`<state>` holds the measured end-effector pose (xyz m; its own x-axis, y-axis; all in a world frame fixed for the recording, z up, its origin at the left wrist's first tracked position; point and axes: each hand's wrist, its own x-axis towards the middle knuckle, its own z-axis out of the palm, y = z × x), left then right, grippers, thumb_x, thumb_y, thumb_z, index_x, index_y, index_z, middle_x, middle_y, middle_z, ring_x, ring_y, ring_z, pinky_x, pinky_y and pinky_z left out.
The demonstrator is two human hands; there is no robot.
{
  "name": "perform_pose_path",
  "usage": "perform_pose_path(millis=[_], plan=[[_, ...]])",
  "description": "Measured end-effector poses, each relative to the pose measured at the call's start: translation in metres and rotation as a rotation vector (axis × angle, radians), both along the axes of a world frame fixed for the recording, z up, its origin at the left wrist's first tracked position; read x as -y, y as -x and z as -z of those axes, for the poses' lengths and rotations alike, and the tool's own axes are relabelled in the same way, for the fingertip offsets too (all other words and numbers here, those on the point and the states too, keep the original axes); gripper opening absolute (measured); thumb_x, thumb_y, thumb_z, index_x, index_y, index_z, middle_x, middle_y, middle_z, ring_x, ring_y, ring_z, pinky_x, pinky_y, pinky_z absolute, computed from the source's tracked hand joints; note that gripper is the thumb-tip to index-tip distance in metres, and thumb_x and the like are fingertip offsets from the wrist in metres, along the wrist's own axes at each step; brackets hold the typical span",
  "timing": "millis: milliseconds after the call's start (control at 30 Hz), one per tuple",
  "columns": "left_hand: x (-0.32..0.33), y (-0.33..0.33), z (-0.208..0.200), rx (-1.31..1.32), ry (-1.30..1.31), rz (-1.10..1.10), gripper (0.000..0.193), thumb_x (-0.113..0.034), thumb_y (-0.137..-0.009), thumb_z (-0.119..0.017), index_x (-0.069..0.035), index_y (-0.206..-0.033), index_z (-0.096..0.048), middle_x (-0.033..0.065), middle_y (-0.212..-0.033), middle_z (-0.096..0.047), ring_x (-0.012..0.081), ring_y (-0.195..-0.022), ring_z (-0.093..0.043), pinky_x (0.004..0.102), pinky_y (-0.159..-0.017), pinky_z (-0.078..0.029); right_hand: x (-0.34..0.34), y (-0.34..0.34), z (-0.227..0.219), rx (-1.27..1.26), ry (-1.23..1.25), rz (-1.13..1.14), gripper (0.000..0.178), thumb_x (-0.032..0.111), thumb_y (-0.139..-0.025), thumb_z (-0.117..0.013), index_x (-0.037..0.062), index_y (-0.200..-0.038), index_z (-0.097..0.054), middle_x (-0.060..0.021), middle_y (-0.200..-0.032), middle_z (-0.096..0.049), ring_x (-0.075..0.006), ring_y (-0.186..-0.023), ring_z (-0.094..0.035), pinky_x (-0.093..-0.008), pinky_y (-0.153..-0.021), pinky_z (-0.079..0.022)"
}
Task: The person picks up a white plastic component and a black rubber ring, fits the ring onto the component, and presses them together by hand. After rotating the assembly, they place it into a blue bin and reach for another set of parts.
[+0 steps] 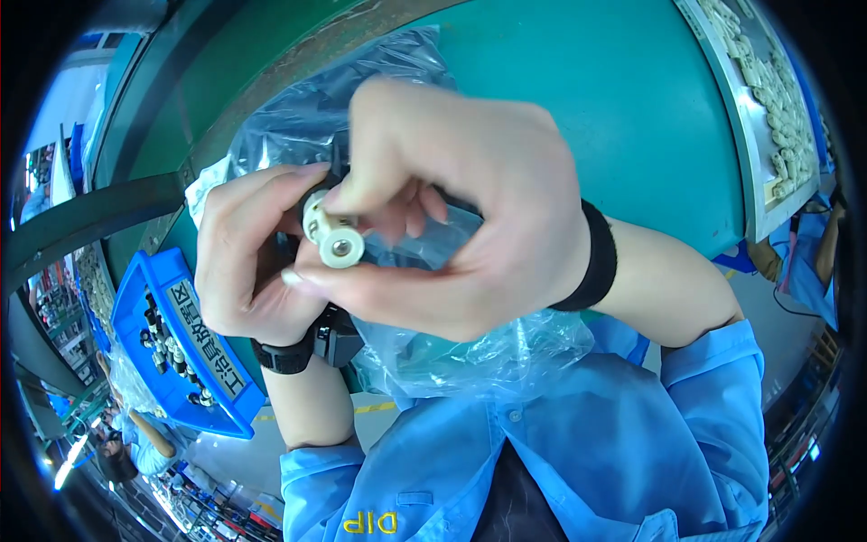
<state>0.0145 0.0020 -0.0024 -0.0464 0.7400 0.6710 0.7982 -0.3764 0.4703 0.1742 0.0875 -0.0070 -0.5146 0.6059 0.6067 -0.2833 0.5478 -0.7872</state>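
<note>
Between my two hands is a small cream plastic fitting (341, 249), with a round, disc-like end and a metallic centre facing up. My left hand (251, 257) is curled around its left side, fingers bent and thumb below. From the right, my right hand (492, 194) reaches over, one fingertip on the fitting's upper part and another digit just beneath the disc. Some of the right hand is smeared by motion, and the fitting's far end is hidden by fingers. A clear plastic bag (488, 357) lies crumpled under both hands.
A blue bin (239, 417) with small black and pale parts stands at the left. On the right, a metal-edged tray (736, 126) holds many cream pieces. The green tabletop (587, 54) spreads beyond my hands. Another person (135, 443) is at the far lower left.
</note>
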Motion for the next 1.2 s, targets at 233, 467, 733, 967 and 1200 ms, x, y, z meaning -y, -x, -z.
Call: perform_pose_path(millis=[233,467,733,967,1200], plan=[[0.001,0.006,-0.001,-0.015,-0.103,0.051,0.031,0.005,-0.067,-0.078,0.003,-0.097,-0.071,0.0157,-0.096,-0.066,0.0181,-0.077,-0.065,0.0226,-0.059,-0.052,-0.014,-0.009,-0.013,0.251,0.377,-0.382,0.037,0.024,-0.068,-0.084,0.0047,-0.085,-0.057,0.0015,-0.075,-0.054,-0.0033,-0.062,-0.049,-0.0176,-0.049,-0.033],[0.004,0.005,-0.003,0.067,-0.082,0.182,0.036,0.009,-0.064,-0.08,0.004,-0.099,-0.071,0.0167,-0.103,-0.063,0.0175,-0.078,-0.067,0.0239,-0.067,-0.058,-0.012,-0.009,-0.003,0.286,0.465,-0.524,0.044,0.034,-0.071,-0.082,0.0023,-0.089,-0.058,0.0008,-0.077,-0.054,-0.0048,-0.063,-0.049,-0.0189,-0.052,-0.035],[0.002,-0.001,-0.008,0.071,-0.076,0.186,0.04,-0.002,-0.063,-0.085,0.002,-0.1,-0.072,0.0148,-0.099,-0.064,0.0173,-0.076,-0.066,0.0241,-0.064,-0.056,-0.014,-0.006,0.006,0.224,0.668,-0.626,0.054,0.044,-0.074,-0.078,-0.0017,-0.097,-0.059,0.0001,-0.077,-0.054,-0.0062,-0.064,-0.051,-0.0193,-0.054,-0.037],[0.006,-0.005,-0.01,0.076,-0.032,0.13,0.042,-0.003,-0.06,-0.085,0.0,-0.101,-0.074,0.0098,-0.089,-0.065,0.0167,-0.072,-0.064,0.0248,-0.059,-0.053,-0.018,-0.007,0.002,0.197,0.752,-0.692,0.059,0.047,-0.077,-0.073,-0.0033,-0.103,-0.06,-0.0027,-0.079,-0.057,-0.0081,-0.066,-0.056,-0.0193,-0.058,-0.043],[0.004,-0.003,-0.009,0.028,-0.065,0.139,0.042,-0.004,-0.061,-0.086,-0.001,-0.101,-0.074,0.0096,-0.088,-0.065,0.017,-0.072,-0.064,0.0253,-0.059,-0.052,-0.019,-0.003,-0.001,0.254,0.73,-0.679,0.059,0.048,-0.079,-0.07,-0.0043,-0.105,-0.06,-0.0051,-0.08,-0.06,-0.0096,-0.065,-0.058,-0.0201,-0.058,-0.047]])
